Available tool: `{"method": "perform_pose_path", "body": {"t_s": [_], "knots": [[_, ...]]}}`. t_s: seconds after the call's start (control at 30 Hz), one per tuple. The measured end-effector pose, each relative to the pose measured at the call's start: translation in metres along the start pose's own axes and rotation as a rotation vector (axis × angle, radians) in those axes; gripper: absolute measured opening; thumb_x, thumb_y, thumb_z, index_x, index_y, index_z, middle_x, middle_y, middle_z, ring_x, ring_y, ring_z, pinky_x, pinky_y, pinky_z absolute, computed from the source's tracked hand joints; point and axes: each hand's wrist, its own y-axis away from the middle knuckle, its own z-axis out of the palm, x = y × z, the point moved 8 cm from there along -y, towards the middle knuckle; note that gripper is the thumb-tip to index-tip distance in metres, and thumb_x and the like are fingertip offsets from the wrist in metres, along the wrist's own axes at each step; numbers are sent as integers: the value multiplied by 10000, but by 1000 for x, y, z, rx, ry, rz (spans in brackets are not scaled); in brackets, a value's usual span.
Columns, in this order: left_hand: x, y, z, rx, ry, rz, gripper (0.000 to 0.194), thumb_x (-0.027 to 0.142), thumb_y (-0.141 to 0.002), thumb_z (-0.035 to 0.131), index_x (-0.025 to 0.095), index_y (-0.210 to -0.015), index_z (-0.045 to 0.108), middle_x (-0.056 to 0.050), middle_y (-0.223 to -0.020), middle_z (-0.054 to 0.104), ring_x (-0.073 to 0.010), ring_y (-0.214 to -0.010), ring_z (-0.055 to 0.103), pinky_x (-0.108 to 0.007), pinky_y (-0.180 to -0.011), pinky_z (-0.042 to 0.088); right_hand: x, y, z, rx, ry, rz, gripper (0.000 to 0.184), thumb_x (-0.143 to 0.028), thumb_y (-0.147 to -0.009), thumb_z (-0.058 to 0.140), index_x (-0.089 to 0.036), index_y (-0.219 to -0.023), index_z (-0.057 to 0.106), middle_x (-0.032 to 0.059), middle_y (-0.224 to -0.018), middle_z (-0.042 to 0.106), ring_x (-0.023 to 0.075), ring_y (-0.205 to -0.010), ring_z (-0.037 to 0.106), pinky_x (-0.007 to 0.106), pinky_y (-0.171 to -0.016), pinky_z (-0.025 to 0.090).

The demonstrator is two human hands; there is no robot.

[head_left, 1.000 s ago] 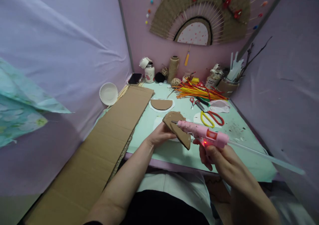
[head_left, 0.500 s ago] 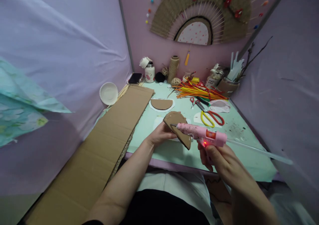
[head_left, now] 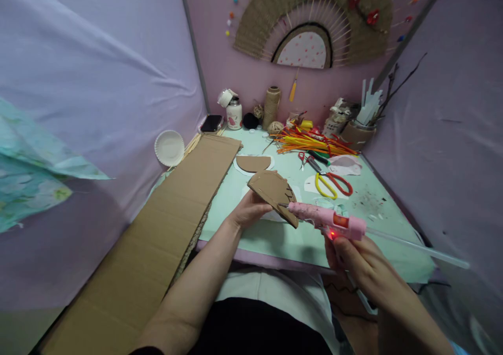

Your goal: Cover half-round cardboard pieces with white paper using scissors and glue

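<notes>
My left hand grips a half-round piece of cardboard by its straight edge, holding it tilted above the table. Dark marks show near the piece's curved right rim. A pink glue gun is in my right hand, its red light lit and a clear glue stick sticking out behind. The gun's nozzle is at the straight edge of the cardboard; whether it touches I cannot tell. Behind lies a smaller cardboard half-circle on a white half-round sheet.
A long cardboard sheet covers the left side. Scissors with yellow and red handles, small red scissors and colourful strips lie to the right. Twine, a white bottle and a phone stand or lie at the back.
The glue gun has moved right and slightly down, its nozzle going along the straight edge of the cardboard. My left hand has shifted and turned the piece slightly to the left.
</notes>
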Motion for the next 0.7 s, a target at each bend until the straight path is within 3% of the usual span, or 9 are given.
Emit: {"method": "perform_pose_path", "body": {"t_s": [0.4, 0.7], "knots": [[6, 0, -1, 66, 22, 34, 748, 227, -595, 852, 238, -1296, 591, -92, -1378, 586, -318, -1309, 508, -505, -1118, 344, 15, 9, -6, 13, 51, 54, 620, -697, -871, 334, -240, -496, 521, 33, -443, 546, 175, -441, 520, 288, -441, 431], [8, 1, -1, 55, 49, 41, 692, 196, -659, 798, 251, -1312, 573, -70, -1366, 593, -296, -1300, 517, -496, -1114, 365, 16, 14, -15, 46, 45, 67, 614, -709, -868, 351, -248, -494, 513, 36, -453, 538, 166, -434, 494, 282, -427, 442]]}}
